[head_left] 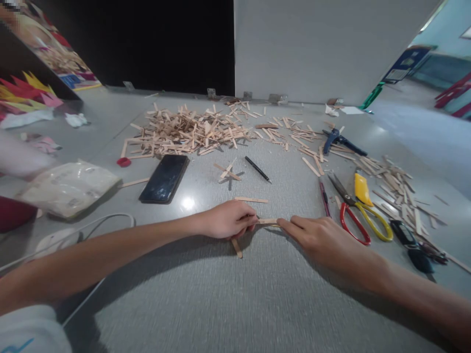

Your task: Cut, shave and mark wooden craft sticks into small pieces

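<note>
Low over the grey table, my left hand [231, 219] pinches one end of a wooden craft stick [268, 221]. The fingers of my right hand [312, 233] grip the stick's other end, so it spans between both hands, with pencil-like marks on it. From beneath my left hand another stick [237, 248] slants toward me; I cannot tell whether it is joined to the held one. Just beyond my hands lies a loose marked stick [252, 199]. Farther back are a crossed-stick piece [228, 171] and a black pen [258, 169].
A big heap of sticks [191, 130] sits at the back, with a phone [165, 178] before it. On the right lie scissors [355, 206], a yellow cutter [363, 188], blue pliers [342, 142] and cut pieces [405, 191]. A plastic packet [73, 186] and white cable [110, 215] are left.
</note>
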A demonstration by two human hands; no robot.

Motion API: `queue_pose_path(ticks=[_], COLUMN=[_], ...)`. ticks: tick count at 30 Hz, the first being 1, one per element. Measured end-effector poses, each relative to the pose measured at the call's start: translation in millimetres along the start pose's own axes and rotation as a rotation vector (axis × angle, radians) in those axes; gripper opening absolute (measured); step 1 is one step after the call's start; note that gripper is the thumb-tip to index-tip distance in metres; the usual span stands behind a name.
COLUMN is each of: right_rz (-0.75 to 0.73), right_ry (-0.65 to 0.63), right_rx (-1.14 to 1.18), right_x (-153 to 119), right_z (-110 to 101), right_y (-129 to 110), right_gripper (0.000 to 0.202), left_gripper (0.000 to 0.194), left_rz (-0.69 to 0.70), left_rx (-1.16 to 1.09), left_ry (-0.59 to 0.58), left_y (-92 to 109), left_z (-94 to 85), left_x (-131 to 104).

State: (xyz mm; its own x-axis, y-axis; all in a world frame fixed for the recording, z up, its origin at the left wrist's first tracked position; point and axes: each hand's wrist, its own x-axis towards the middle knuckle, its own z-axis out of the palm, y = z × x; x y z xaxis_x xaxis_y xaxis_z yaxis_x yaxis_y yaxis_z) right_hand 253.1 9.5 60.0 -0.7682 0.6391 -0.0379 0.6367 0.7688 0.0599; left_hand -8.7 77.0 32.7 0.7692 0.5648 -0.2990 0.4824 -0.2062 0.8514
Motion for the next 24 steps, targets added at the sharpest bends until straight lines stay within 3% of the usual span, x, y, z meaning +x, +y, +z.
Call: queue_pose_path(ticks=[7, 17, 20, 22, 24], right_rz=[-0.005, 0.047, 0.140, 0.257, 0.348], right_ry=[0.028, -0.051, 0.026, 0.116, 0.013], right_rx=[-0.040, 0.001, 0.266, 0.655, 1.158], right_x=[0.0, 0.8, 2.1, 3.7, 6.1], right_z=[-1.0, 3.5, -4.7, -18.1, -34.9], right_y=[2.3, 6.0, -0.6, -13.1, -30.8], right_gripper=[0.048, 0.048, 0.040, 0.033, 0.024], left_gripper=[0.034, 0.033, 0.033, 0.033, 0.032], left_rz=[0.011, 0.008, -0.009, -0.021, -0.031], left_rx=[0.007, 0.028, 0.048, 0.067, 0.088], left_ry=[0.012, 0.019, 0.013, 0.009, 0.008], left_y=[-1.2, -0.1, 1.5, 2.5, 3.4], left_z=[1.3, 1.2, 0.8, 0.5, 0.4], left_x=[0.0, -0.1, 0.4, 1.2, 2.0])
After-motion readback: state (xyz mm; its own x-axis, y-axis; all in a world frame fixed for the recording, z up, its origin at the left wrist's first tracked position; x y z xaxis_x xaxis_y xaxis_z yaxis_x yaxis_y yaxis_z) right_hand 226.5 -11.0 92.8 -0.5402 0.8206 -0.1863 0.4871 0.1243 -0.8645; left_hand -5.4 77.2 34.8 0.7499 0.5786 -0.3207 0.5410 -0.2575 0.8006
